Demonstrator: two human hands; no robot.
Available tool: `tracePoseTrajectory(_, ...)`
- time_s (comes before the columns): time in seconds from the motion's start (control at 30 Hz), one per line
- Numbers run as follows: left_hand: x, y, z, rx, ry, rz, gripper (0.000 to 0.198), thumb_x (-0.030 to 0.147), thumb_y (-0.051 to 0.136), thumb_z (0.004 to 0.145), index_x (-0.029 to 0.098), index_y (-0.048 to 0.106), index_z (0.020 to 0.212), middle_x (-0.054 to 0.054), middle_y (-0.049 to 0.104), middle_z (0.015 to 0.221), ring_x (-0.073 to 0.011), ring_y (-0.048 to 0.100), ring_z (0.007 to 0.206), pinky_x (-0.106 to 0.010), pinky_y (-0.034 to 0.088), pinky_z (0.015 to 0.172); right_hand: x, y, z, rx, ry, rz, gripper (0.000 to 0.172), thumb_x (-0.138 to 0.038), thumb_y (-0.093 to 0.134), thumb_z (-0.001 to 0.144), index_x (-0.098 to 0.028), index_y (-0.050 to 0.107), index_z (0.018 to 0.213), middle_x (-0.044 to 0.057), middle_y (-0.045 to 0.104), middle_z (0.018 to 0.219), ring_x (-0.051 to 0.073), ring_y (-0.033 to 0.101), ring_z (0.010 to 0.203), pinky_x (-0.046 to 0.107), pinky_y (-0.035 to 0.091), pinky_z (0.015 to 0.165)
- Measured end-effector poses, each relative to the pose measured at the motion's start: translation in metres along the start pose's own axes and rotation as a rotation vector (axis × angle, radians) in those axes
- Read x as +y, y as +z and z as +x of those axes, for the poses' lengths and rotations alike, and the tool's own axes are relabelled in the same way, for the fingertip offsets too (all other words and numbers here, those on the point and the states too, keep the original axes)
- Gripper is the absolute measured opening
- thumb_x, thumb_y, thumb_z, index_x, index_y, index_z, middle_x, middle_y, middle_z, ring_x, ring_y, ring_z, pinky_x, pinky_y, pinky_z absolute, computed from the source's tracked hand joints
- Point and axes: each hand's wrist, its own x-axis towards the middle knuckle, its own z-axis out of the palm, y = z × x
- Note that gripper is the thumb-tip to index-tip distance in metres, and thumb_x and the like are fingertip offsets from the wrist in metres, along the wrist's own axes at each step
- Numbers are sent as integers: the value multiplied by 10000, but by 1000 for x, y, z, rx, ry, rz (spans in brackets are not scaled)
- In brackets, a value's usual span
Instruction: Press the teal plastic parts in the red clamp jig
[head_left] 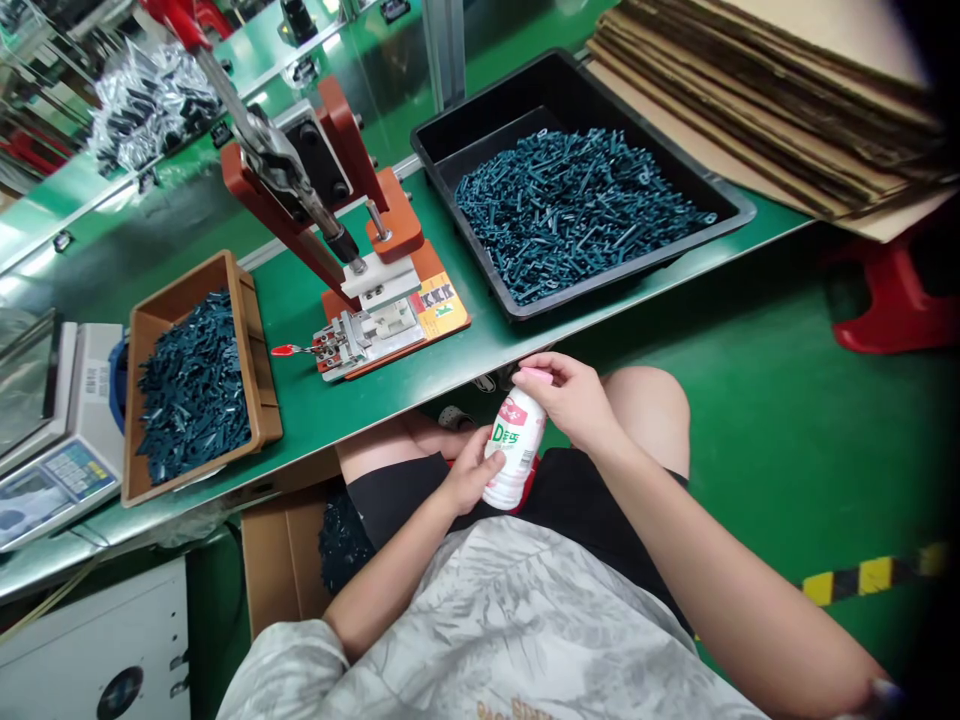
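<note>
A white drink bottle (pixel 517 445) with pink and green print is held tilted over my lap. My left hand (pixel 474 472) is closed round its lower body, thumb across the front. At the top, the fingers of my right hand (pixel 566 398) grip the pink bottle cap (pixel 537 376). Whether the cap is still screwed down on the neck I cannot tell. Beyond my hands, on the green bench, stands an orange toggle press (pixel 409 225) with a metal fixture (pixel 367 340) at its base.
A black tray (pixel 630 270) of small dark parts lies right of the press, a brown bin (pixel 259 370) of similar parts left. Flattened cardboard (pixel 750 100) is stacked at far right. A scale (pixel 67 470) stands at far left; an open carton (pixel 277 560) sits below the bench.
</note>
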Motion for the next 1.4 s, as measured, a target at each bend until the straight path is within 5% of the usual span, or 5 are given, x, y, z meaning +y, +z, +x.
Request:
tracePoseTrajectory(0.27,-1,1,-6,-136,-96,-172,784,670,787,779,140,566,1313,-125,732,1002,-269,719,772,-358,565,716,-13,-6,-5,-177,55,108,420,-557,760,757,-198,714,970,70,709,908,231,646,759,305,519,581)
tracePoseTrajectory(1.4,4,6,-5,-185,-129,-230,750,679,762,794,116,610,1266,-172,735,1054,-299,729,789,-375,590,680,-8,-5,-2,-163,81,139,438,-583,774,725,-197,700,917,63,703,855,215,627,707,285,480,530)
